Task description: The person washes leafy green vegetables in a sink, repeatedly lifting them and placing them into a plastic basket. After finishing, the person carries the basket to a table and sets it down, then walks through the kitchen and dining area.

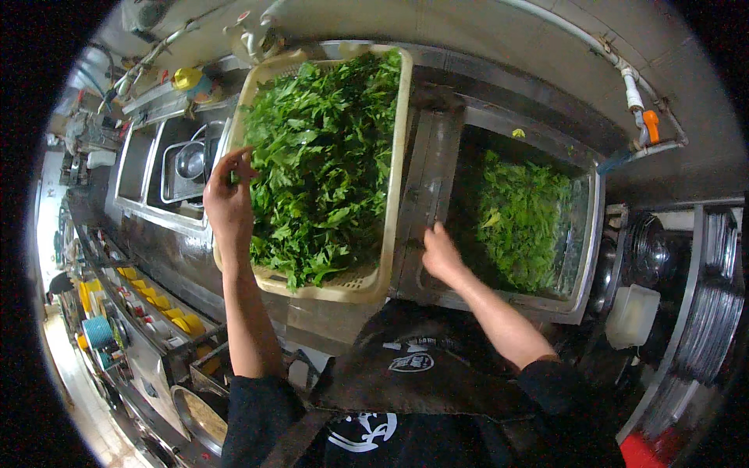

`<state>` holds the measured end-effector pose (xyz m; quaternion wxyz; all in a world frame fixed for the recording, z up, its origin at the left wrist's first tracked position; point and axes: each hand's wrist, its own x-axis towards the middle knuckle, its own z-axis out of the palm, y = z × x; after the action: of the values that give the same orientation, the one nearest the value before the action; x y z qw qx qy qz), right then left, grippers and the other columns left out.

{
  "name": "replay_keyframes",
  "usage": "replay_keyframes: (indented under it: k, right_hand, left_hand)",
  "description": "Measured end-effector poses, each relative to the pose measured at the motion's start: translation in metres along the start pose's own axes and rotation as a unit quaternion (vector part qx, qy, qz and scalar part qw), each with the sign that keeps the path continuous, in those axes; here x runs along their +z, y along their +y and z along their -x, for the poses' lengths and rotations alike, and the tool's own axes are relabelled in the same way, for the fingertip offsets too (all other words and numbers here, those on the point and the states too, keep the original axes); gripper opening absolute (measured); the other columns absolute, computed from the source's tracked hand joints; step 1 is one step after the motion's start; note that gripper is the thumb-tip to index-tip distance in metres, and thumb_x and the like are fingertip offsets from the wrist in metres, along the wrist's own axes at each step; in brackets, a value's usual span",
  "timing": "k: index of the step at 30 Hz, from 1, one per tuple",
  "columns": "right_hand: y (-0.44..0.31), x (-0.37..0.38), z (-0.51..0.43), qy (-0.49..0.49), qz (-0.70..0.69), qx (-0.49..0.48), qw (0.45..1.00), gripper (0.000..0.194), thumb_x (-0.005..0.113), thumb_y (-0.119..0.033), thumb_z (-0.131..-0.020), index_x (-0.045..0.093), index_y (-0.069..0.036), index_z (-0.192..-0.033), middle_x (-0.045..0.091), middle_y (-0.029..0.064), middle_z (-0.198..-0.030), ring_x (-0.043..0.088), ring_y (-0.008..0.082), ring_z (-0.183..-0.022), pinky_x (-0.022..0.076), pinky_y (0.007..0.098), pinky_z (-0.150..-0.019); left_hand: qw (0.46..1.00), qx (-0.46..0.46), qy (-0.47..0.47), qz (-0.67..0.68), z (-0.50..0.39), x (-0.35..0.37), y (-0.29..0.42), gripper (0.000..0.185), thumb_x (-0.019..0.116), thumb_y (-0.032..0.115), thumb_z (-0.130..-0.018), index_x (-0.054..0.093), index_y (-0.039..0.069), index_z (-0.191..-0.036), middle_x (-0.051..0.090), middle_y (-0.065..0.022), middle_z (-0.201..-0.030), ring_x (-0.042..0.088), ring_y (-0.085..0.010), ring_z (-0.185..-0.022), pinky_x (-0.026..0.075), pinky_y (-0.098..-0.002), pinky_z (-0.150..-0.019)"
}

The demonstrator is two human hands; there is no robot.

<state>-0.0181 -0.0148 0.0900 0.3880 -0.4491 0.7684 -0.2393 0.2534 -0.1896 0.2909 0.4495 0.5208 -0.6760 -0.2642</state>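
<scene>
A large cream plastic basket (401, 146) is heaped with cut leafy greens (322, 158) and stands on the steel counter before me. My left hand (229, 199) is at the basket's left rim, its fingers bent towards the leaves; a bit of green shows between them, and whether it is gripped is unclear. To the right, my right hand (443, 254) hangs by the near left edge of a steel sink (592, 234), its fingers folded in and nothing visible in them. More leafy greens (521, 228) float in the water of that sink.
A faucet (248, 38) rises behind the basket's far left corner. Further left, another sink holds a metal bowl (190, 161). An orange-handled valve (649, 127) sits on the wall pipe. Racks of steel trays (708, 292) stand at right, shelves with yellow containers (158, 301) at left.
</scene>
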Motion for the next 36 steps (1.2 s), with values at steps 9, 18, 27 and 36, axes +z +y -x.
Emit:
replay_keyframes:
  k: [9,18,27,36]
  right_hand:
    - [-0.001,0.007,-0.049,0.102,-0.139,-0.210,0.962,0.019,0.048,-0.005,-0.087,0.055,0.002,-0.103,0.047,0.0218,-0.116,0.049,0.0427,-0.105,0.0439,0.0464,-0.086]
    - [0.021,-0.008,-0.072,0.008,-0.010,-0.168,0.986,0.024,0.056,-0.004,-0.082,0.057,0.000,-0.106,0.057,0.0206,-0.103,0.055,0.0370,-0.100,0.0450,0.0415,-0.082]
    - [0.212,-0.124,-0.013,0.399,0.035,0.100,0.911,0.018,0.056,-0.007,-0.090,0.053,-0.003,-0.107,0.045,0.0170,-0.096,0.048,0.0314,-0.086,0.0400,0.0487,-0.068]
    - [0.249,-0.221,-0.078,0.175,0.087,0.020,0.980,0.040,0.060,-0.029,-0.089,0.056,-0.006,-0.122,0.051,0.0172,-0.126,0.046,0.0361,-0.119,0.0409,0.0468,-0.097]
  left_hand:
    - [0.987,-0.128,-0.097,0.023,0.064,0.053,0.068,0.021,0.054,0.020,-0.096,0.068,0.005,-0.100,0.058,0.0022,-0.078,0.044,-0.0031,-0.067,0.033,-0.0179,-0.057]
    - [0.952,-0.232,-0.188,0.070,0.120,0.102,0.087,0.021,0.050,0.017,-0.098,0.061,0.003,-0.109,0.051,0.0036,-0.076,0.042,-0.0044,-0.066,0.036,-0.0193,-0.060]
    - [0.890,-0.091,-0.443,0.050,0.207,0.282,0.035,0.039,0.056,0.013,-0.092,0.048,0.007,-0.130,0.051,-0.0185,-0.125,0.052,-0.0316,-0.116,0.044,-0.0384,-0.095]
    - [0.949,0.043,-0.302,-0.085,0.146,0.448,-0.048,0.049,0.063,0.019,-0.084,0.048,0.008,-0.130,0.043,-0.0217,-0.134,0.040,-0.0396,-0.123,0.036,-0.0451,-0.102]
